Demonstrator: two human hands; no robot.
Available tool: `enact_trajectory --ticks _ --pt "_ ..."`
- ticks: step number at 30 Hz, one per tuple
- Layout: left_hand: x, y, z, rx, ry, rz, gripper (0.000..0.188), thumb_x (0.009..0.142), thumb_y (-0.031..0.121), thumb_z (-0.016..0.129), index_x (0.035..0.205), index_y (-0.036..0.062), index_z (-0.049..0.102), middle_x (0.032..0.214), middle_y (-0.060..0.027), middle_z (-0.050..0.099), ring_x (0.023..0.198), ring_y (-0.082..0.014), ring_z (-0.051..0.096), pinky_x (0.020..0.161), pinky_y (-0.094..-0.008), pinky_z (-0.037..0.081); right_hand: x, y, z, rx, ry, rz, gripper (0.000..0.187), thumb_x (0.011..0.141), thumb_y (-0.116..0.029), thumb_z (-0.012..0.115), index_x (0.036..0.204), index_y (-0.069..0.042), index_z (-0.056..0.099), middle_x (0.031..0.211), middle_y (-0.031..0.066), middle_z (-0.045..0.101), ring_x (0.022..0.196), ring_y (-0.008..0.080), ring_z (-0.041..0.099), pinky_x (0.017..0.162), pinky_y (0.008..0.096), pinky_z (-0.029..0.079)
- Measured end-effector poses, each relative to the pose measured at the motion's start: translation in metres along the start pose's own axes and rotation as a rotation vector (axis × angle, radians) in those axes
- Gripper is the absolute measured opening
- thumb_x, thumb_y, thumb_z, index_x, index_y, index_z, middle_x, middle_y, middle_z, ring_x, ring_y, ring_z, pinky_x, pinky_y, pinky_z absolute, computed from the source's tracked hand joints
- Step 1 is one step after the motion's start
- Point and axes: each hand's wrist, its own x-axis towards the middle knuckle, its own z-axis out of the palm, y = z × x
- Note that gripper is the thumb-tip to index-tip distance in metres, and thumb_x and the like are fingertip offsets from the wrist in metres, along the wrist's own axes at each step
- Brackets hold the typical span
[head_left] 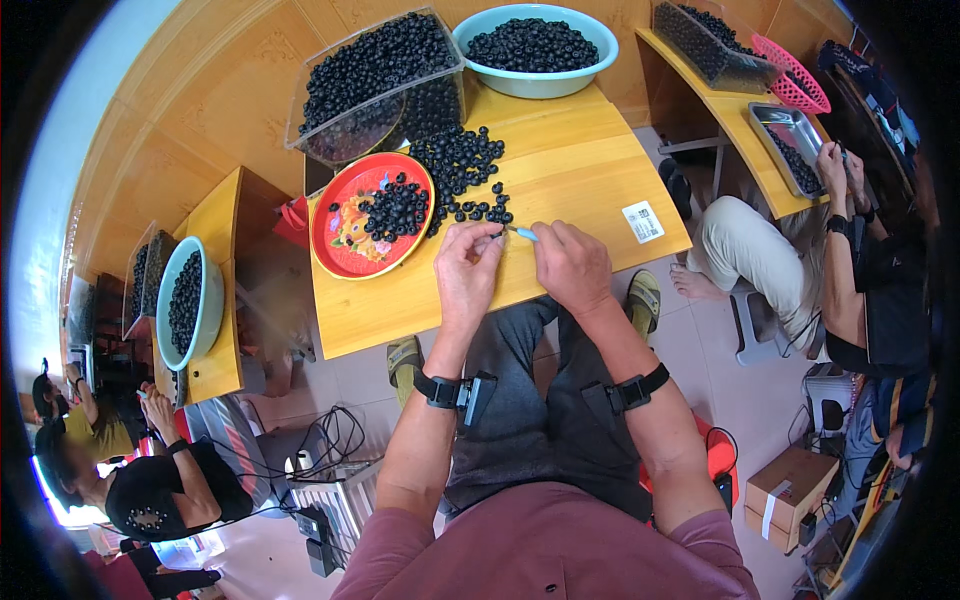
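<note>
At the near edge of the wooden table (570, 150), my left hand (468, 275) pinches a small dark piece, apparently one of the black beads, between thumb and fingertips. My right hand (574, 265) grips a slim tool with a light blue handle (526, 234), its tip meeting that piece. The tip itself is too small to make out. Left of my hands lies a red flowered plate (326, 255) with a heap of black round beads (395, 208) on it. More loose beads (455, 160) spread beside the plate, up to just beyond my left fingertips.
A clear plastic bin (320, 145) and a pale blue basin (540, 88), both full of beads, stand at the table's back. A white label (643, 222) sticks at the right. Co-workers handle similar beads on both sides. A cardboard box (790, 495) stands on the floor.
</note>
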Motion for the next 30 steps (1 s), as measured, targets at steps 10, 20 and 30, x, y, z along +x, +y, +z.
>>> enact_trajectory --ticks 10,20,30 --pt "0.000 -0.002 0.002 -0.096 -0.036 -0.200 0.019 0.090 -0.004 0.079 0.107 -0.0041 0.072 0.119 -0.0086 0.065 0.085 -0.0083 0.064 0.078 -0.0229 0.055 0.000 0.000 0.000 0.005 0.003 0.010 0.003 0.090 -0.011 0.066 0.090 -0.008 0.067 0.074 0.0082 0.059 0.069 0.0266 0.066 0.062 0.0411 0.054" --pt "0.001 0.016 0.000 0.039 -0.018 -0.089 0.022 0.090 -0.007 0.071 0.112 -0.0030 0.073 0.114 -0.0082 0.063 0.091 -0.0107 0.065 0.084 -0.0237 0.055 -0.003 0.002 0.001 0.022 -0.015 0.032 0.009 0.088 -0.009 0.070 0.096 -0.007 0.070 0.076 0.0094 0.059 0.070 0.0292 0.066 0.062 0.0424 0.053" --pt "0.001 0.006 0.006 0.043 0.017 -0.095 0.027 0.088 -0.006 0.077 0.115 -0.0022 0.071 0.104 -0.0073 0.067 0.091 -0.0113 0.068 0.081 -0.0249 0.058 0.000 0.001 -0.003 0.035 -0.008 -0.061 0.004 0.088 -0.011 0.068 0.090 -0.008 0.067 0.074 0.0077 0.058 0.068 0.0265 0.066 0.062 0.0407 0.054"
